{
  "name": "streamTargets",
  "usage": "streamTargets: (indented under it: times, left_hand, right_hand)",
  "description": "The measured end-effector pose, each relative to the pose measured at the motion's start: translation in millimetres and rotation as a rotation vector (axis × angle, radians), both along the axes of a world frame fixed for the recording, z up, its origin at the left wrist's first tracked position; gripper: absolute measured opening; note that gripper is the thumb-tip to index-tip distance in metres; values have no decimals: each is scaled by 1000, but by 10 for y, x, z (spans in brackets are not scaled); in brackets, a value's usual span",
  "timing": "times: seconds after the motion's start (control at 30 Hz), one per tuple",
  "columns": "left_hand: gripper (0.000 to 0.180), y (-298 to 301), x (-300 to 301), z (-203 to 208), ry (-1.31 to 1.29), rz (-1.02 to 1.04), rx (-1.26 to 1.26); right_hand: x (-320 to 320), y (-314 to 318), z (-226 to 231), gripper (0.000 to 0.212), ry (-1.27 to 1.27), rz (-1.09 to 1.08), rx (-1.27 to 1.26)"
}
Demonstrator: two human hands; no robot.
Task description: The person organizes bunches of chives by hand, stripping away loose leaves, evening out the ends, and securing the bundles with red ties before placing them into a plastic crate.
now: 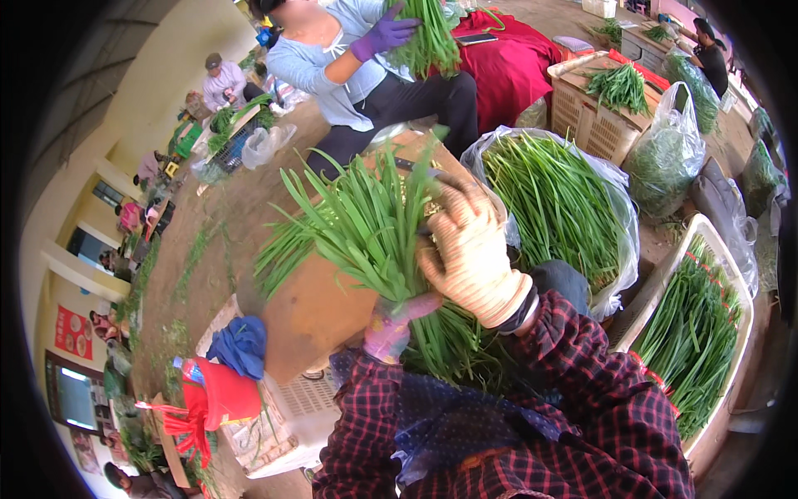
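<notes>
The left hand (pixel 389 326), in a purple glove, is closed around the lower part of a bundle of green chives (pixel 366 229), near the centre of the view. The leaves fan out toward 11 o'clock over a brown board (pixel 312 312). The right hand (pixel 470 249), in a pale knitted glove, lies on the bundle from the 2 o'clock side, its fingers curled over the stems. At 3 o'clock from the hands stands a clear plastic bag (pixel 619 200) full of chives, and further at 4 o'clock a white crate (pixel 731 274) with more. At 12 o'clock another person's purple-gloved hand (pixel 384 35) holds a bunch too.
</notes>
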State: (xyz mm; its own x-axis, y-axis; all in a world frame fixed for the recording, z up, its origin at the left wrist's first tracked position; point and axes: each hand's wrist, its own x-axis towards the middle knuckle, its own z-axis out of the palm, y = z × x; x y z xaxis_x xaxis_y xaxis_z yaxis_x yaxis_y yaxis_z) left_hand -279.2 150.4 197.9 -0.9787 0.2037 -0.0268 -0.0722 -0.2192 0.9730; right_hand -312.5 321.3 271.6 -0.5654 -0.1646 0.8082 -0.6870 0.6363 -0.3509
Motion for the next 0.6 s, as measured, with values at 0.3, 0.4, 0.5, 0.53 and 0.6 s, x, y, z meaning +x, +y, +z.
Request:
streamTargets:
  times: [0.3, 0.4, 0.5, 0.53, 0.6]
  left_hand:
    - [47, -261, -26, -278, 48, -50, -63]
    - [52, -236, -6, -411, 49, -40, 1]
    - [59, -2, 61, -77, 180, -10, -94]
    - [60, -87, 35, -206, 196, -14, -98]
    - [62, -166, 60, -291, 226, 0, -174]
  right_hand:
    - [541, 344, 15, 16, -546, 411, -436]
    - [601, 230, 134, 23, -419, 124, 190]
    - [382, 73, 66, 28, -136, -35, 216]
    - [329, 1, 65, 27, -87, -10, 200]
    - [319, -90, 16, 27, -78, 6, 249]
